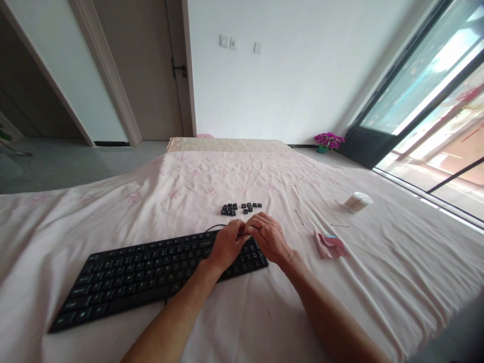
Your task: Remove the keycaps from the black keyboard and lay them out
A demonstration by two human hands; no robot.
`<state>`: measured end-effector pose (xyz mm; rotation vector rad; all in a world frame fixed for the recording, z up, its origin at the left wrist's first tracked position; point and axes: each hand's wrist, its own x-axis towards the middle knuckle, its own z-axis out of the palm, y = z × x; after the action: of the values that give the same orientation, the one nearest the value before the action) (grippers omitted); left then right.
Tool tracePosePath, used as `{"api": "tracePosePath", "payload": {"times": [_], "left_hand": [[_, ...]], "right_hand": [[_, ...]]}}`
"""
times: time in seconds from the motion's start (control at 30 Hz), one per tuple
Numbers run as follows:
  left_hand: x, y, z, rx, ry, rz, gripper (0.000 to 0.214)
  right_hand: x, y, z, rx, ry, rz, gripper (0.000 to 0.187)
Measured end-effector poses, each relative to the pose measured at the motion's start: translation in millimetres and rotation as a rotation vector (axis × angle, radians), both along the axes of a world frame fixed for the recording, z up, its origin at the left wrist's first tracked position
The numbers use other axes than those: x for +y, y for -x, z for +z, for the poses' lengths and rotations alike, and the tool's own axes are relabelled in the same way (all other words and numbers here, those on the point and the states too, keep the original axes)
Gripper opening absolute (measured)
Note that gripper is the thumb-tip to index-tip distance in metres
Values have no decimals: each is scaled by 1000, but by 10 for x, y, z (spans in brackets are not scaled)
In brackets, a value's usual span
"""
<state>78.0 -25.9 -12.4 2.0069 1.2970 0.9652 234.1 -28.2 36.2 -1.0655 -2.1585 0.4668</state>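
A black keyboard (151, 272) lies slantwise on the pink-patterned bedsheet (264, 322). My left hand (227, 241) reaches over its right part, fingers bent together at the far edge. Beside it my right hand (269, 236) curls over the top right corner, its fingertips meeting those of the left. What the fingers grip there is too small and covered to make out. Just beyond my hands are several loose black keycaps (229, 209) in two small groups. A thin black cable (215, 227) shows behind the keyboard.
To the right lie a crumpled pink cloth (328, 247) with a blue patch, several cotton swabs (300, 217) and a clear round tub (358, 201) on its side. Beyond the bed stand a closed door (147, 70), a potted purple plant (328, 142) and a glass door (423, 101).
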Motion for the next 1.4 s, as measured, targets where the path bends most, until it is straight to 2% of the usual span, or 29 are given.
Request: {"api": "tracePosePath", "payload": {"times": [0.13,0.3,0.37,0.53,0.63,0.73,0.9,1.03,1.13,1.27,1.4], "left_hand": [[16,14,26,-127,85,30,9],[33,18,20,-115,60,38,8],[29,19,25,-137,80,29,15],[21,16,19,-240,119,21,25],[35,10,-11,-272,116,68,32],[52,10,-31,-286,126,44,39],[61,26,-24,-355,188,-36,29],[64,35,-17,-411,229,-41,21],[77,41,-8,-462,281,-49,21],[101,56,5,-630,379,-99,27],[88,84,28,-751,441,-82,31]], "right_hand": [[-40,12,51,79,-38,73,28],[-40,53,-68,98,-15,223,30],[-24,69,-134,229,20,167,30],[66,46,-229,682,173,-95,30],[129,18,-247,902,219,-141,29],[158,48,-262,1017,246,-143,27],[117,205,-273,1100,310,-91,23],[79,268,-260,1084,328,-88,23],[63,261,-239,1104,355,-47,24],[36,262,-176,1191,402,36,23],[27,272,-81,1263,492,115,20]]}}
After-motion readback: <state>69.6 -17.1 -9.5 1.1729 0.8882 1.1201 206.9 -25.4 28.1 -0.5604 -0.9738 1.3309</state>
